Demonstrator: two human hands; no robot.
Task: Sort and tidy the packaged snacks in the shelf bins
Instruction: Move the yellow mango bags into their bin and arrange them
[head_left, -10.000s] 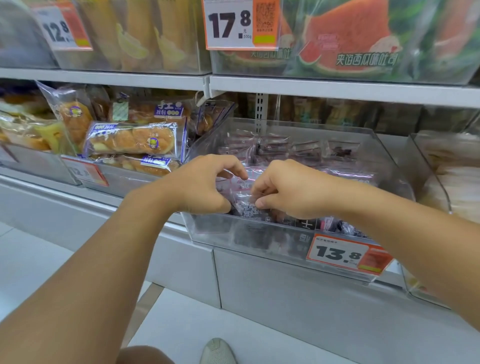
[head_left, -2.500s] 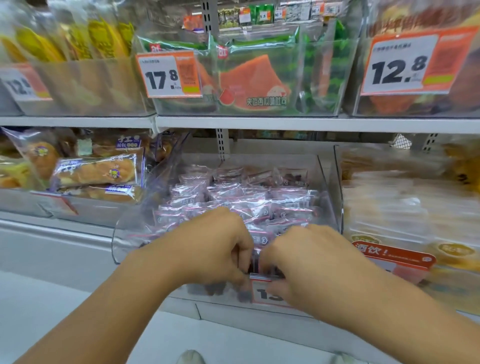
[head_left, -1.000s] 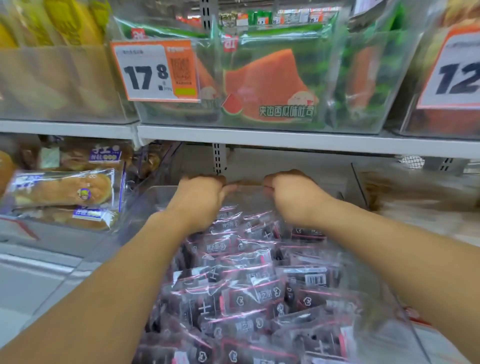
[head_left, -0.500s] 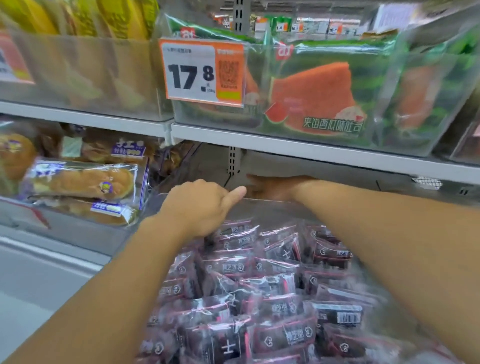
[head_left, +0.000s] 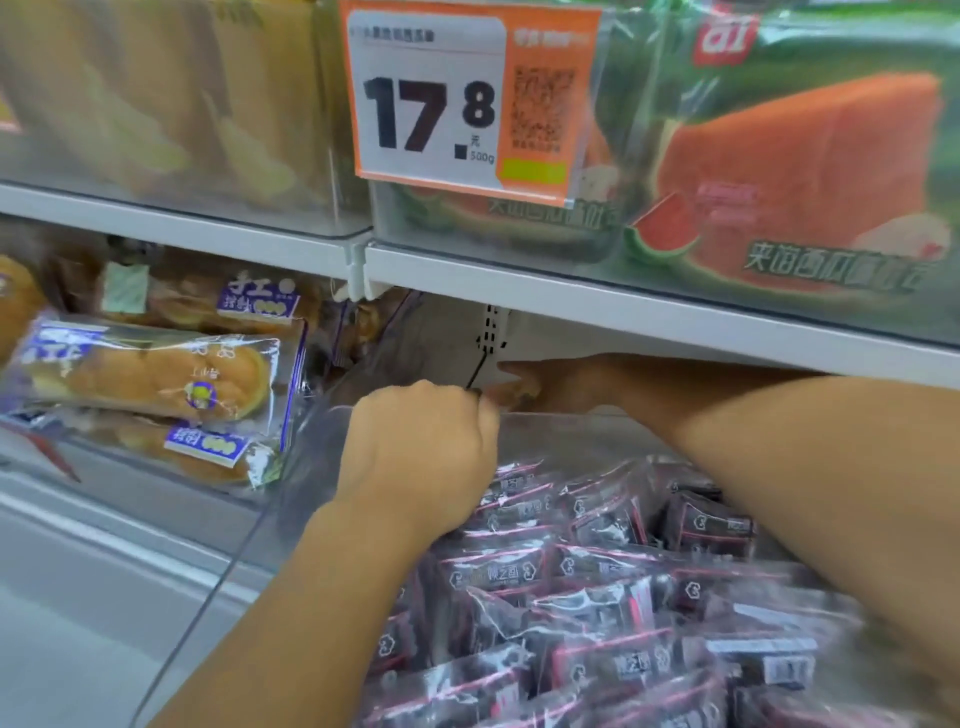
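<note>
A: Where are the hands?

B: The left hand (head_left: 421, 457) is curled into a fist at the back rim of the clear bin (head_left: 571, 431), fingers folded under, so I cannot tell what they pinch, if anything. Just right of it, the right hand (head_left: 545, 387) reaches under the shelf (head_left: 623, 306) behind that rim; its fingers are in shadow, grip unclear.

A: And going left to right?

B: At left, bagged bread rolls (head_left: 150, 374) with blue labels lie stacked in the neighbouring bin. Centre and right, dark snack packets (head_left: 597, 587) with pink edges fill the clear bin beneath both forearms. Above, an orange price tag (head_left: 467, 98) reading 17.8 hangs on an upper bin holding watermelon toast packs (head_left: 795, 171)
</note>
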